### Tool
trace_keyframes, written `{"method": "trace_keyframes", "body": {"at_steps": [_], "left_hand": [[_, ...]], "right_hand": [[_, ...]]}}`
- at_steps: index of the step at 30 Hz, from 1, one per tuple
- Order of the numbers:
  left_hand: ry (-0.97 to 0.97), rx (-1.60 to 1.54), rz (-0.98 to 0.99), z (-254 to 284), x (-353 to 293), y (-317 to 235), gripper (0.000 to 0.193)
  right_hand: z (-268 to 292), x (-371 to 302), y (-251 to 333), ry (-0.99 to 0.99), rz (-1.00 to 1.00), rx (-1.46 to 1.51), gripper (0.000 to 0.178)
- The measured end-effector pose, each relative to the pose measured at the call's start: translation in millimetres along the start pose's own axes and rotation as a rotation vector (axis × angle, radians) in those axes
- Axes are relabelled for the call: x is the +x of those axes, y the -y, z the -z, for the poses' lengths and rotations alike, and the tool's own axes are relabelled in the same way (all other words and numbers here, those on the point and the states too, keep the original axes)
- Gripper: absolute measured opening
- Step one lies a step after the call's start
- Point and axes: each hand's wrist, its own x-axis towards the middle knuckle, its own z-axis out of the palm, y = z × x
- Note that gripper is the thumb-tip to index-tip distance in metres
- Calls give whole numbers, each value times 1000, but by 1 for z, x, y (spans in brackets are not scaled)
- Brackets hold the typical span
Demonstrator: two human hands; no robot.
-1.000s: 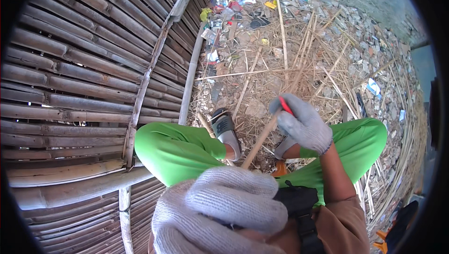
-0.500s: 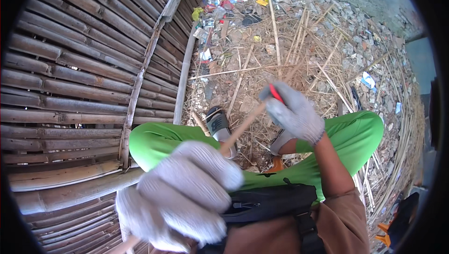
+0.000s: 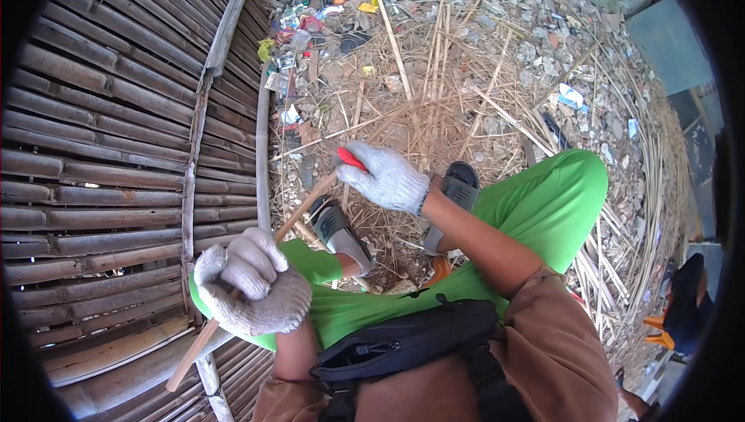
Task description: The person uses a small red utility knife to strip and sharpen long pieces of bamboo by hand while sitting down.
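Note:
A long, thin bamboo strip (image 3: 299, 208) slants from low at the left up toward the middle. My left hand (image 3: 256, 286), in a pale knitted glove, is closed around its lower part, with the end sticking out below the fist. Farther up, my right hand (image 3: 392, 181), gloved the same way, grips a red-handled knife (image 3: 351, 159). The knife lies against the strip or very close to it; its blade is mostly hidden by the fingers and too small to make out well. Beyond the right hand the strip's far part is blurred.
A bamboo slat wall (image 3: 116, 181) runs along my left. Bamboo strips (image 3: 446, 49), shavings and litter cover the stony ground ahead. My green-trousered knees and sandals (image 3: 335, 224) frame the work. A black waist bag (image 3: 407, 336) lies across my lap. Orange-legged dark object (image 3: 683, 298) stands right.
The left hand has moved away from my body, down onto the lower strip, and now shows its curled fingers. The right hand with the knife appears farther left as the view has shifted right.

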Motion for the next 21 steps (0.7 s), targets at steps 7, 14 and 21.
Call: {"method": "trace_keyframes", "body": {"at_steps": [7, 14, 21], "left_hand": [[-82, 138, 20, 6, -10, 33, 41], [-134, 161, 46, 3, -14, 32, 46], [-144, 180, 78, 4, -16, 30, 47]], "right_hand": [[18, -8, -6, -137, -287, 119, 50], [-8, -33, 5, 18, -73, 0, 45], [-6, -39, 19, 58, -103, -141, 47]]}}
